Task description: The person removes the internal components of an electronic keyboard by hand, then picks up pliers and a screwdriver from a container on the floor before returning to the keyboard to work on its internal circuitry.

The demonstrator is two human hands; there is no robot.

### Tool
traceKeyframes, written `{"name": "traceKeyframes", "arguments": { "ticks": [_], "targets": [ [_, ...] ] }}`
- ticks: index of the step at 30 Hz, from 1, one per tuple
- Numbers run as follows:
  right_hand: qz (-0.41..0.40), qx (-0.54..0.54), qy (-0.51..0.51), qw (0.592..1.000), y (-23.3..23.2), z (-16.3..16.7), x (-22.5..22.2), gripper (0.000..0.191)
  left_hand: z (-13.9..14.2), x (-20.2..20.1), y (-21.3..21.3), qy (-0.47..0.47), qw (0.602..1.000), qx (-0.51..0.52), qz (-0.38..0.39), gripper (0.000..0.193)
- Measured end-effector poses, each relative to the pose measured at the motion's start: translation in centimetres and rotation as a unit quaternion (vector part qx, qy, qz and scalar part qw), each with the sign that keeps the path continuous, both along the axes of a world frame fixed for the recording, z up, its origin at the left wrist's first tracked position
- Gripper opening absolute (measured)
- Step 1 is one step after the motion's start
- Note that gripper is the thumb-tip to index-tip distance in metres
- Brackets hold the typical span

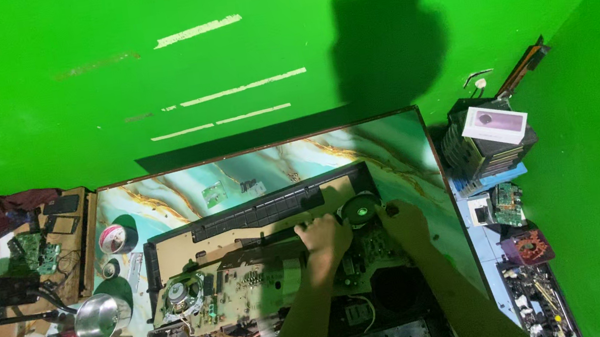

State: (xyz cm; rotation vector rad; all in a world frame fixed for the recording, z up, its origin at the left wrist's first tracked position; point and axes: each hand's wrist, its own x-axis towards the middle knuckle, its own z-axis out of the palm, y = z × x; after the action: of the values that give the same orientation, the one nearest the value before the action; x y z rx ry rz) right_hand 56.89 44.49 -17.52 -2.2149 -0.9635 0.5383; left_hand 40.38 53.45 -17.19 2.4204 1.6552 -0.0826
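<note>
Both bare forearms rise from six o'clock. Left hand (pixel 323 237) rests curled on the long tan circuit-board panel (pixel 252 273), whose axis runs nine to three. Right hand (pixel 404 223) sits nearer the round black speaker (pixel 361 207), just at its three o'clock side; its grip I cannot tell.

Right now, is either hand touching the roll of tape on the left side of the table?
No, the left hand and right hand both rest on the opened keyboard, far from the tape roll.
</note>
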Motion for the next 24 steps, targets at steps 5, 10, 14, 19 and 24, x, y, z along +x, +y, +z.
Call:
{"name": "traceKeyframes", "arguments": {
  "ticks": [5, 10, 14, 19, 24],
  "targets": [
    [-0.030, -0.053, 0.042, 0.997, 1.0, 0.0, 0.4, 0.046, -0.6, 0.1, 0.0, -0.045, 0.997, -0.051, 0.024, 0.055],
    [-0.028, -0.001, 0.137, 0.990, 0.7, 0.1, 0.6, 0.043, -1.1, 0.5, 0.3, -0.108, 0.984, -0.126, 0.062, 0.057],
    [-0.032, 0.049, 0.175, 0.983, 0.1, 0.0, 0.9, 0.042, -0.7, 1.1, 0.8, -0.166, 0.969, -0.168, 0.075, 0.060],
    [-0.018, 0.141, 0.206, 0.968, 0.1, -0.7, 1.6, 0.042, 1.2, 1.2, 0.3, -0.139, 0.968, -0.164, 0.128, 0.066],
    [-0.012, 0.131, 0.224, 0.966, 0.1, -0.3, 1.4, 0.040, 1.9, 0.8, 0.1, -0.171, 0.960, -0.181, 0.133, 0.058]
  ]
}}
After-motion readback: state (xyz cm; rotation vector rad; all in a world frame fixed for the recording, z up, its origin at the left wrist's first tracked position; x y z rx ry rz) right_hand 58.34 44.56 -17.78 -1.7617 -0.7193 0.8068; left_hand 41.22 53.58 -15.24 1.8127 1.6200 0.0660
